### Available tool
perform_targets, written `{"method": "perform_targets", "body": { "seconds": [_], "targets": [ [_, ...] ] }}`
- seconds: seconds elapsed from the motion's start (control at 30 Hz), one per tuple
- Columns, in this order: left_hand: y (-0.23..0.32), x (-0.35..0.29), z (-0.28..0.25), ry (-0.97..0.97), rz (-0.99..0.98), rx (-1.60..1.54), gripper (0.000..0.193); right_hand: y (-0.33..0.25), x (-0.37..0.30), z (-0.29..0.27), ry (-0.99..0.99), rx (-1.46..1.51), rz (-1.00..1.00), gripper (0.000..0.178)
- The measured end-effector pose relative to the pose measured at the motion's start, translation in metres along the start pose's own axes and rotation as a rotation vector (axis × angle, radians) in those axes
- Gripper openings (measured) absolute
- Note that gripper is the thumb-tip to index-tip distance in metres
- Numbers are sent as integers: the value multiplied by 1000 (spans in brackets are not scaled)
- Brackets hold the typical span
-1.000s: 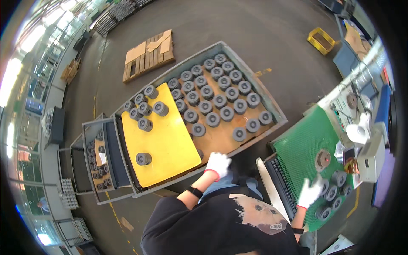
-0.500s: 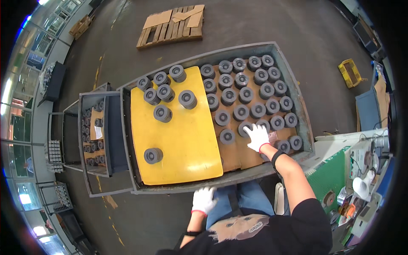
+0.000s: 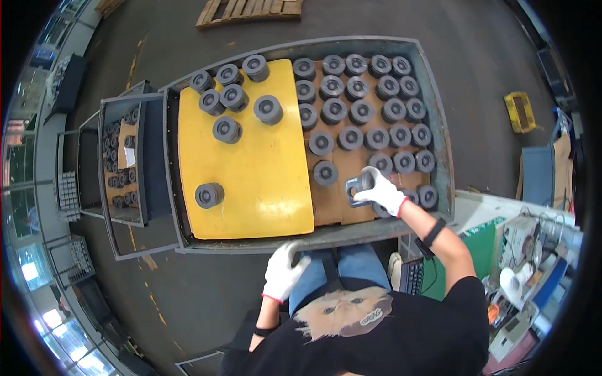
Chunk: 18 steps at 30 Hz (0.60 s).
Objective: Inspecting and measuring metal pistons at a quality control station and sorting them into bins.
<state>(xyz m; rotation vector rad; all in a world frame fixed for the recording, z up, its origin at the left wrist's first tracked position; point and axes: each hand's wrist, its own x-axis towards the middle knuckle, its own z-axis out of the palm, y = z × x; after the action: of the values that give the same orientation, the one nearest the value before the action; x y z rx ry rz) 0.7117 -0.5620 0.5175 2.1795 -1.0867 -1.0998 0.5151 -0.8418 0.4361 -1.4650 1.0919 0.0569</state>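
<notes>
My right hand [image 3: 384,190], in a white glove, grips a dark grey round metal part [image 3: 359,187] and holds it tilted just above the brown cardboard layer at the near right of a large grey metal bin [image 3: 439,135]. Many more of these grey parts [image 3: 360,113] stand in rows on the cardboard. My left hand [image 3: 283,271], also gloved, rests on the bin's near rim [image 3: 251,243]. A yellow sheet [image 3: 251,169] covers the bin's left half, with several parts [image 3: 229,100] on it and one part alone [image 3: 209,195] near the front.
A smaller rack [image 3: 122,163] with small dark parts stands left of the bin. A green-topped workbench [image 3: 495,244] with tools and white items is at my right. A wooden pallet [image 3: 251,9] lies beyond the bin, a yellow crate [image 3: 519,111] on the floor at right.
My right hand has closed on a grey part and lifted it off the cardboard. My left hand has risen to the bin's near rim. The view has shifted over the bin.
</notes>
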Motion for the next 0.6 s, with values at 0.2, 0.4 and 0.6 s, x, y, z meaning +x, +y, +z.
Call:
{"method": "perform_targets", "body": {
  "seconds": [0.2,0.4,0.6],
  "targets": [
    [82,40,-14,-119,364,-272,53,-47,-134,-19,-96,1267,130,54],
    [158,27,-8,-224,848,-189,48,-56,-239,3,87,1502,-211,59],
    [231,12,27,-407,1371,72,47,-26,-318,18,239,1627,-214,53]
  ]
}}
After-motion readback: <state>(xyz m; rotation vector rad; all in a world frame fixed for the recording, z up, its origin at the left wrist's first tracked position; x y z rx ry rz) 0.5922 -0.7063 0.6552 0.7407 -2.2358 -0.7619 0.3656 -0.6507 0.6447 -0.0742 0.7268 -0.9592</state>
